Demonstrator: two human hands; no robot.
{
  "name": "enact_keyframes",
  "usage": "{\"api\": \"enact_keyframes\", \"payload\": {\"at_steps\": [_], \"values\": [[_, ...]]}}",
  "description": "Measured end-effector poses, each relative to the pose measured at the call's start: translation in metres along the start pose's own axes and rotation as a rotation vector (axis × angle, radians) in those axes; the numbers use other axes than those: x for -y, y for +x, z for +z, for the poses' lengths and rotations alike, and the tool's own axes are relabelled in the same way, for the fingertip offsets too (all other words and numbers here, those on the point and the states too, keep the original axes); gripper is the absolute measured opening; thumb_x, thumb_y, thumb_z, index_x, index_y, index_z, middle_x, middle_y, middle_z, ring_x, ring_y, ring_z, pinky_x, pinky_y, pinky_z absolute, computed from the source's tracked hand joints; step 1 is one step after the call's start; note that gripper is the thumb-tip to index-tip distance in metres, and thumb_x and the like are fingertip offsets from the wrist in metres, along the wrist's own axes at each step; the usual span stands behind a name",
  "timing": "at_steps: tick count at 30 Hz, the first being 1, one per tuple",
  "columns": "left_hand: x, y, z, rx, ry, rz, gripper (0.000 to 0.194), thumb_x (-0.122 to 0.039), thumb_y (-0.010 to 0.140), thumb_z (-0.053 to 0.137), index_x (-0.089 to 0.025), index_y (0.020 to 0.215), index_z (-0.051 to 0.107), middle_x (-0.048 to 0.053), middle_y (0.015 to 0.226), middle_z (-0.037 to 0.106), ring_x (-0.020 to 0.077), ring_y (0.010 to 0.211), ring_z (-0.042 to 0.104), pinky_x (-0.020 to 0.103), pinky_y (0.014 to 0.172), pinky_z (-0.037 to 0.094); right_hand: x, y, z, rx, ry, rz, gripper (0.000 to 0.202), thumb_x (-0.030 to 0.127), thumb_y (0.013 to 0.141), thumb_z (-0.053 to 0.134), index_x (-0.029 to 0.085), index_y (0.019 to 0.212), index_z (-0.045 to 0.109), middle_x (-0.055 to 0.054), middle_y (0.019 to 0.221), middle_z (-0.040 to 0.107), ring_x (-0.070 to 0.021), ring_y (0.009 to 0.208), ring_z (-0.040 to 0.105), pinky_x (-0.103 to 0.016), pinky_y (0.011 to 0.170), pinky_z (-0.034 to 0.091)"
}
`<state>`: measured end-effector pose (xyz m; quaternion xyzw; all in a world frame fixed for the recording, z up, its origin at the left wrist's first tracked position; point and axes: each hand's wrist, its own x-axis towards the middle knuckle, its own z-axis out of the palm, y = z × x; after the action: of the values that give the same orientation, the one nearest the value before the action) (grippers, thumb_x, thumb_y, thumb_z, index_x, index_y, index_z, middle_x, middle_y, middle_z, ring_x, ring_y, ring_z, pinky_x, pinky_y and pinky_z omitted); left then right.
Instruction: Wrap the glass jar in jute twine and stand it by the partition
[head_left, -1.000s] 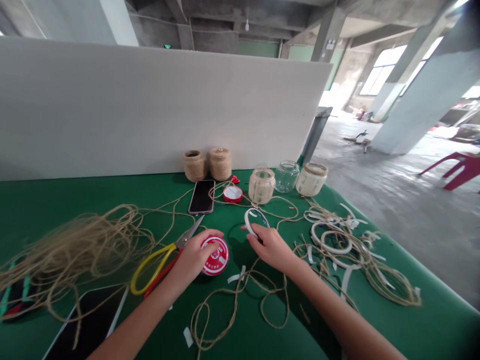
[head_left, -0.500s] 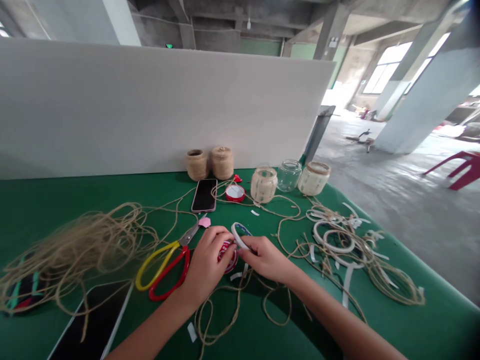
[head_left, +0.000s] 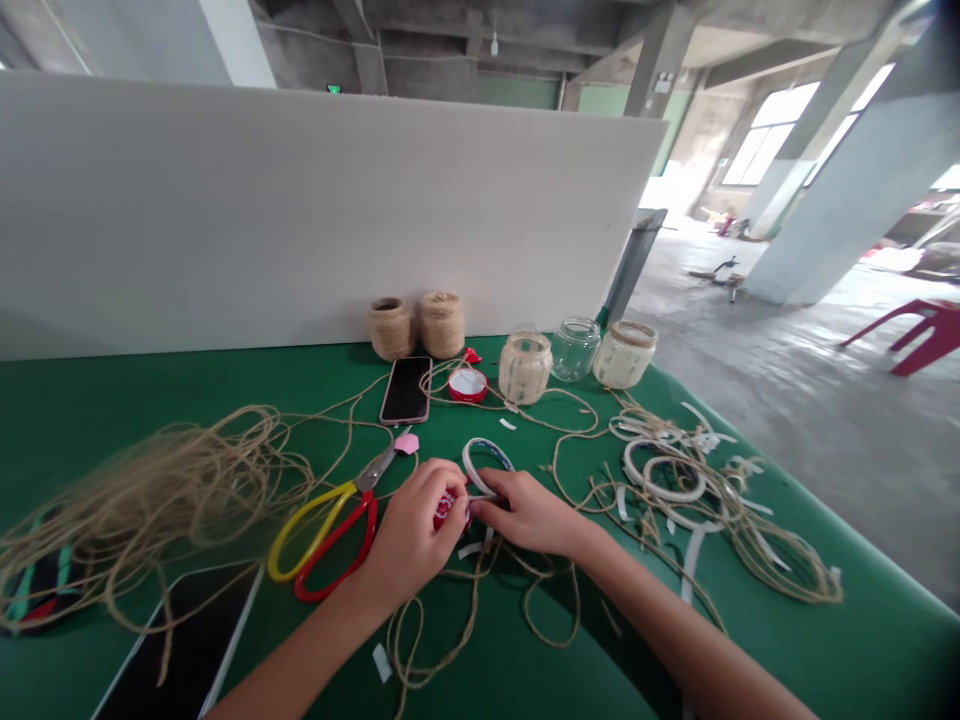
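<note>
The left hand is closed around a red lid, which lies under the fingers, mostly covered. The right hand grips a white tape roll at its near edge; the ring projects forward from the fingers, near the lid. White print on the lid and blue print inside the ring: not legible. Rear: 2 rounded jars wrapped in coarse twine; 1 smooth, clear glass jar.
</note>
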<state>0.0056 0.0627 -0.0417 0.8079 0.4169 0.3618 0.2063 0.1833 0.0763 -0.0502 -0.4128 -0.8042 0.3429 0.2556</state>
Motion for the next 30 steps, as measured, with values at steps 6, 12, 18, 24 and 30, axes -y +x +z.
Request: {"api": "enact_keyframes", "payload": {"at_steps": [6,12,18,24,30], "values": [[0.005,0.003,0.0,-0.038,0.041,-0.039,0.009,-0.019,0.084,0.041,-0.02,0.08,0.049,0.005,0.089,0.055,0.0182,0.088,0.052,0.03,0.079,0.041,0.0,0.0,0.0,0.048,-0.051,-0.028,0.014,0.019,0.084,0.043,0.018,0.071,0.043,0.005,0.063,0.045,-0.0078,0.056,0.04,-0.02,0.054,0.03],[0.011,0.004,0.001,-0.069,0.195,-0.023,0.008,-0.021,0.084,0.042,-0.021,0.08,0.049,0.004,0.087,0.057,0.019,0.086,0.053,0.031,0.077,0.041,0.003,-0.001,0.0,0.059,-0.053,-0.038,0.015,0.017,0.086,0.039,0.018,0.072,0.044,0.004,0.064,0.046,-0.0084,0.057,0.04,-0.021,0.056,0.031],[0.01,0.005,0.001,-0.065,0.249,-0.041,0.01,-0.023,0.083,0.043,-0.021,0.076,0.05,0.003,0.083,0.058,0.0184,0.083,0.054,0.03,0.074,0.041,0.006,-0.002,0.001,0.075,-0.041,-0.043,0.019,0.018,0.087,0.037,0.018,0.069,0.042,0.005,0.061,0.042,-0.0078,0.056,0.037,-0.021,0.054,0.029],[0.013,0.006,0.004,-0.008,0.152,-0.157,0.013,-0.028,0.084,0.043,-0.02,0.074,0.049,0.002,0.079,0.058,0.0179,0.08,0.055,0.029,0.072,0.043,0.003,-0.001,0.0,0.076,-0.05,-0.078,0.018,0.012,0.083,0.039,0.018,0.066,0.04,0.005,0.06,0.041,-0.0075,0.055,0.037,-0.02,0.053,0.027],[0.025,0.012,-0.001,-0.057,0.126,-0.289,0.02,-0.04,0.079,0.05,-0.02,0.079,0.051,0.003,0.083,0.06,0.0207,0.083,0.057,0.033,0.076,0.043,0.008,-0.002,-0.01,0.064,-0.051,-0.08,0.022,0.015,0.086,0.037,0.018,0.064,0.039,0.006,0.057,0.037,-0.0071,0.053,0.034,-0.02,0.052,0.026]]}}
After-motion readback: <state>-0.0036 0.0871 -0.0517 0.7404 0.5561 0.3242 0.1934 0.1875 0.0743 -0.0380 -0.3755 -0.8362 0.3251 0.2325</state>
